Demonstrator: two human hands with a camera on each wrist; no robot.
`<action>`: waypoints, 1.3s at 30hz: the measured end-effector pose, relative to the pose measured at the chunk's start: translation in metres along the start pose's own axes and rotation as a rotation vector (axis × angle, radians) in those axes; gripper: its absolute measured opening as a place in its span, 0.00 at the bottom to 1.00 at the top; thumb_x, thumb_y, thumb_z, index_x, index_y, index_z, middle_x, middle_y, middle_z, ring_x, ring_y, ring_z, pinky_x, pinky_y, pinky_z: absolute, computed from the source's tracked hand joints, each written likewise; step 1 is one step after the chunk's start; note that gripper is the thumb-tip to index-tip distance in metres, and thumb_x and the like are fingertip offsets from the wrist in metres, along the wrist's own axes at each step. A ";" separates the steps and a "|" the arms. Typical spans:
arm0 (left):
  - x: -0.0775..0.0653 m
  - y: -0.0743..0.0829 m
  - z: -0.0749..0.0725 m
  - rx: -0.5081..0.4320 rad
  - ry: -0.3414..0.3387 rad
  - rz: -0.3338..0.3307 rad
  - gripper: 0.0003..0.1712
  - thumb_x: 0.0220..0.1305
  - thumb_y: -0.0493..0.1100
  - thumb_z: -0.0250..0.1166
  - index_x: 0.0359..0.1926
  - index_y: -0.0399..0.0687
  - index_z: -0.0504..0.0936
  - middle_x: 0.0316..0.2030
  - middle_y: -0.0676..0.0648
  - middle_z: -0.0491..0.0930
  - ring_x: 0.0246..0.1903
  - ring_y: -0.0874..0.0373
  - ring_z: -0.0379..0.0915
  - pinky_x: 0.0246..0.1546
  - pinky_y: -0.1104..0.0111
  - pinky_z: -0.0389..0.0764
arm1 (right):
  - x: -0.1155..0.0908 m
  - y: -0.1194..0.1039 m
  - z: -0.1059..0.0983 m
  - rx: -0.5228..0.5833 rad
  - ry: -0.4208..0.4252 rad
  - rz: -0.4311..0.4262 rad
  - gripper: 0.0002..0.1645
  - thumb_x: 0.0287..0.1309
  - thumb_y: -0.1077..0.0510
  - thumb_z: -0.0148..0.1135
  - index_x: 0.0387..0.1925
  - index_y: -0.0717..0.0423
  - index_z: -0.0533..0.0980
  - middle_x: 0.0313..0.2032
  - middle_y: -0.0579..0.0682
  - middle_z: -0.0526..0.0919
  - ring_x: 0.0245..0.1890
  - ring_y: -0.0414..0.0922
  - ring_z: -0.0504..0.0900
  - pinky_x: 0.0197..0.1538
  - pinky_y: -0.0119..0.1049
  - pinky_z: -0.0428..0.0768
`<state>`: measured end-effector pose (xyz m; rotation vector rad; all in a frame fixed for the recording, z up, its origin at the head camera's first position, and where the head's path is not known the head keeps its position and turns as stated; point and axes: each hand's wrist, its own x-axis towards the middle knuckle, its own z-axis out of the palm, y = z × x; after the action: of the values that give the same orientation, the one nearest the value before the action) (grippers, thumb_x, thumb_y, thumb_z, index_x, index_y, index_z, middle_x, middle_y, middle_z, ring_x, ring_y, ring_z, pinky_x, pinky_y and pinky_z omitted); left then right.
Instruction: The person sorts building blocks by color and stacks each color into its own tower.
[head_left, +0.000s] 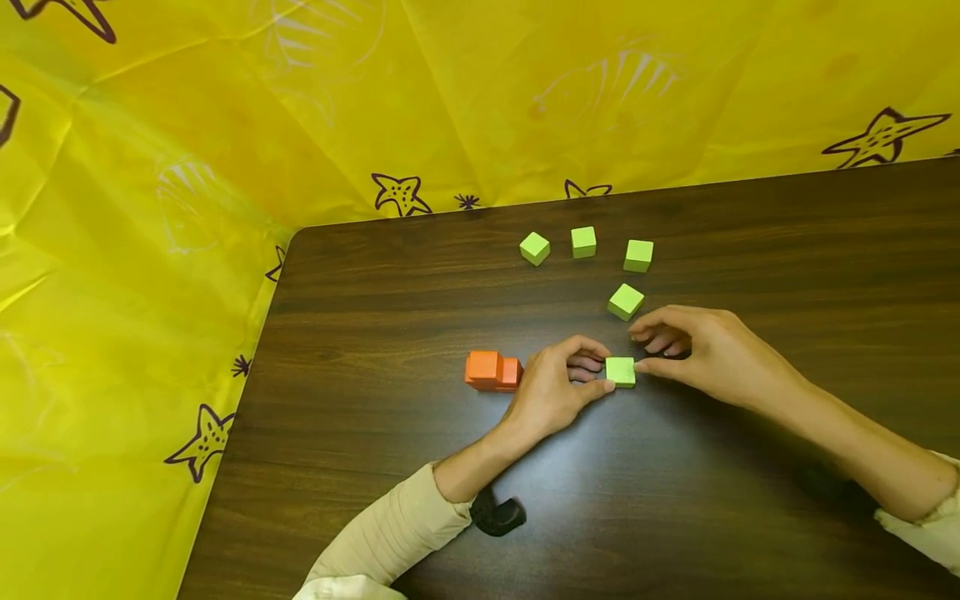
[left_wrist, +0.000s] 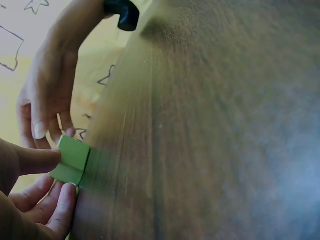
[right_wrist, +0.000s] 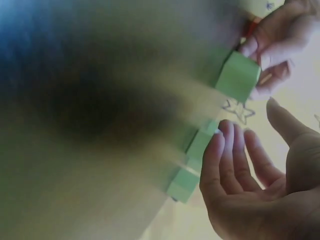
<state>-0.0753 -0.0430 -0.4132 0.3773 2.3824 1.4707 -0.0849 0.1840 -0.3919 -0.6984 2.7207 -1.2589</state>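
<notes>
Thumb and fingers of my left hand (head_left: pixel 553 385) pinch a green block (head_left: pixel 620 372) at its left side, low over the brown table. In the left wrist view this block (left_wrist: pixel 72 159) shows between the left thumb and fingertips. My right hand (head_left: pixel 716 354) is just right of the block, thumb tip close to its edge. In the right wrist view the right hand (right_wrist: pixel 250 175) has its fingers loosely bent with nothing between them. Orange blocks (head_left: pixel 486 370) stand left of the left hand, which partly hides them.
Behind the hands, several loose green cubes (head_left: pixel 583 242) sit on the brown table (head_left: pixel 360 317); the nearest cube (head_left: pixel 626 302) lies just beyond the right fingertips. A yellow patterned sheet (head_left: pixel 465 100) borders the table at the back and left. A black strap piece (head_left: pixel 498 512) shows under the left wrist.
</notes>
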 end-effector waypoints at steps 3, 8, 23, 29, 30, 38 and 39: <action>0.000 0.001 0.000 0.008 0.001 0.003 0.17 0.55 0.36 0.76 0.46 0.47 0.83 0.40 0.50 0.85 0.38 0.66 0.82 0.41 0.80 0.81 | 0.005 0.001 -0.006 -0.032 0.045 -0.009 0.23 0.45 0.63 0.80 0.46 0.53 0.82 0.39 0.43 0.86 0.33 0.36 0.83 0.36 0.24 0.80; -0.001 0.001 0.000 0.003 0.008 0.002 0.17 0.55 0.35 0.76 0.46 0.46 0.83 0.41 0.50 0.85 0.38 0.66 0.82 0.41 0.80 0.81 | 0.015 0.008 -0.015 -0.080 0.110 -0.015 0.25 0.44 0.63 0.80 0.47 0.52 0.82 0.40 0.43 0.86 0.33 0.38 0.82 0.37 0.20 0.76; 0.002 0.001 0.001 -0.017 0.003 -0.004 0.17 0.55 0.35 0.75 0.46 0.46 0.83 0.40 0.50 0.84 0.38 0.68 0.80 0.42 0.80 0.81 | 0.032 0.028 -0.018 -0.062 0.111 0.041 0.26 0.47 0.61 0.79 0.51 0.52 0.81 0.44 0.45 0.85 0.37 0.42 0.81 0.37 0.20 0.76; 0.002 0.001 0.000 -0.018 -0.001 -0.007 0.17 0.55 0.35 0.75 0.46 0.46 0.83 0.41 0.51 0.84 0.39 0.67 0.81 0.42 0.80 0.81 | 0.039 0.028 -0.016 -0.023 0.045 0.089 0.30 0.49 0.60 0.78 0.55 0.55 0.79 0.47 0.49 0.84 0.39 0.45 0.82 0.35 0.22 0.78; 0.002 0.001 0.000 -0.016 -0.002 -0.008 0.17 0.55 0.35 0.76 0.46 0.46 0.83 0.41 0.51 0.84 0.39 0.67 0.81 0.41 0.80 0.81 | 0.040 0.028 -0.016 -0.020 0.033 0.095 0.30 0.49 0.60 0.78 0.55 0.55 0.78 0.48 0.50 0.84 0.40 0.46 0.82 0.35 0.23 0.79; 0.002 0.000 -0.001 -0.013 0.001 -0.011 0.17 0.55 0.35 0.76 0.45 0.48 0.83 0.40 0.51 0.84 0.37 0.68 0.81 0.40 0.80 0.81 | 0.047 0.031 -0.011 -0.022 -0.030 0.118 0.32 0.50 0.58 0.78 0.57 0.57 0.78 0.50 0.53 0.84 0.42 0.48 0.83 0.37 0.27 0.80; 0.002 0.000 -0.001 -0.014 0.001 -0.012 0.17 0.55 0.35 0.76 0.45 0.48 0.83 0.40 0.51 0.84 0.37 0.68 0.81 0.41 0.80 0.81 | 0.048 0.032 -0.010 -0.027 -0.033 0.118 0.31 0.50 0.58 0.78 0.57 0.57 0.78 0.49 0.53 0.84 0.42 0.48 0.83 0.37 0.27 0.80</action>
<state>-0.0773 -0.0427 -0.4128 0.3581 2.3698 1.4826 -0.1420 0.1888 -0.4021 -0.5465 2.7124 -1.1761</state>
